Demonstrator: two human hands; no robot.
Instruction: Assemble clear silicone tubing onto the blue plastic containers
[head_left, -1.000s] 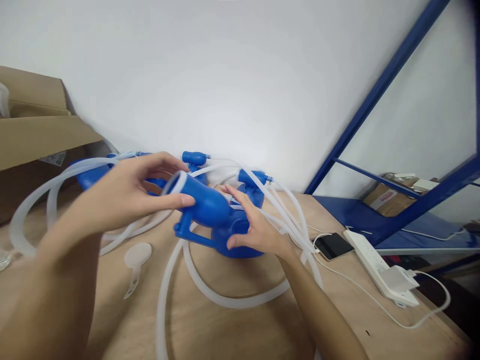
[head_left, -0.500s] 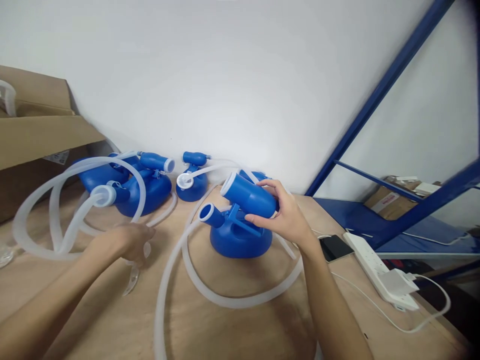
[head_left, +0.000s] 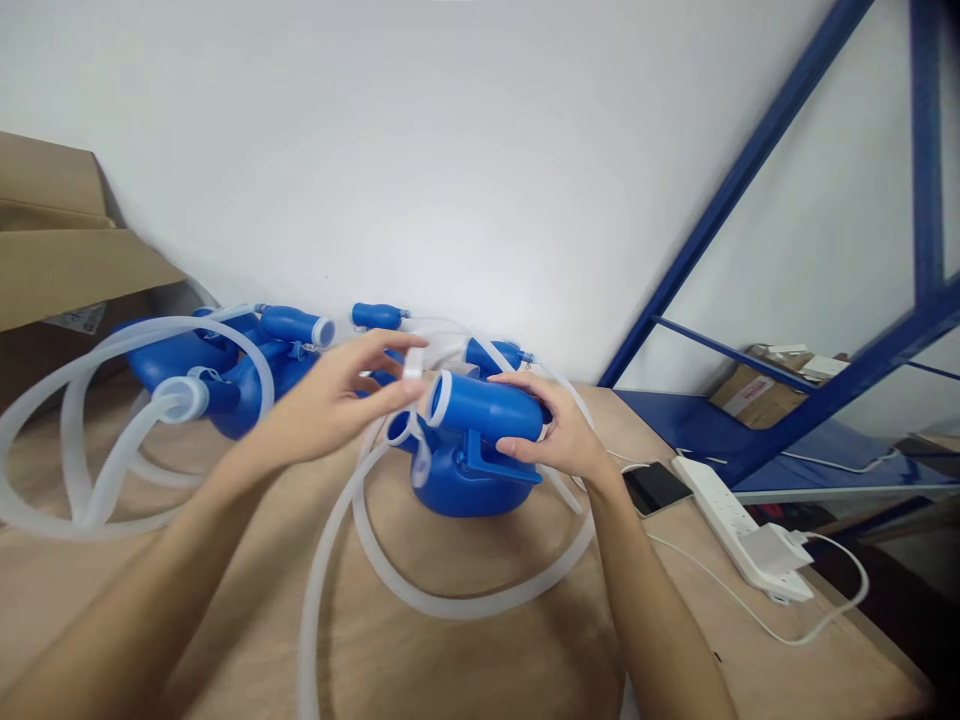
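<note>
A blue plastic vessel [head_left: 472,470] with a wide white-rimmed neck stands on the wooden table [head_left: 465,650] in front of me. My right hand [head_left: 559,435] grips that neck from the right. My left hand [head_left: 337,400] holds a small translucent white cap [head_left: 415,365] with a hanging strap, right in front of the neck's opening. A translucent hose [head_left: 420,590] loops around the vessel's base.
Several more blue vessels [head_left: 225,370] with coiled hoses [head_left: 82,430] lie at the back left. A cardboard box [head_left: 60,270] sits far left. A phone [head_left: 654,487], a white power strip [head_left: 731,520] and a blue shelf frame [head_left: 750,170] are on the right.
My left hand picked the white cap up from the table and brought it up to the vessel's neck. My right hand kept its grip and turned the neck slightly leftward.
</note>
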